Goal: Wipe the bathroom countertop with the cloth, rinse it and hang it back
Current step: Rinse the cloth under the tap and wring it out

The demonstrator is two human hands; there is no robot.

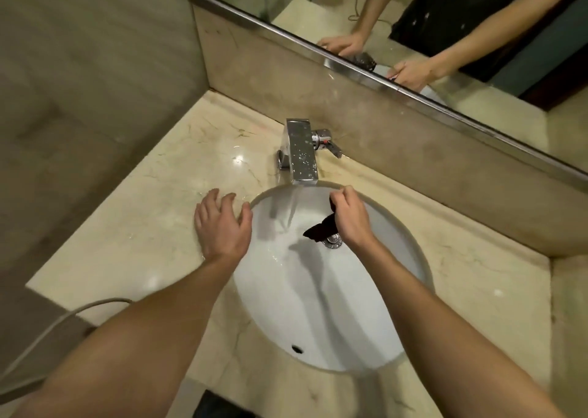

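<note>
The right grip [350, 217], a bare hand, is curled tight around a small dark cloth [319, 230]. One end of the cloth sticks out of the top of the fist. The other end hangs down from the fist and spreads out a bit. The cloth is over the white oval sink [318, 306], just above the shiny metal drain [332, 241]. Whether its low end touches the sink cannot be told.

A shiny square metal tap [300, 150] stands on the bench behind the sink. Water [291, 207] runs from it in a wide, thin stream. The stream falls just to the left of the cloth and the right grip. Whether it hits the cloth cannot be told.

The left grip [222, 223], the other bare hand, is open and holds nothing. Its fingers are straight and spread out. It is on the pale yellow marble bench [127, 227], right beside the left rim of the sink. The thumb reaches the rim. The bench looks wet near this hand.

A big mirror with a metal frame [318, 4] is on the wall behind the tap. Both hands and the dark cloth show in it. A grey cable [63, 319] hangs by the near left edge of the bench.
</note>
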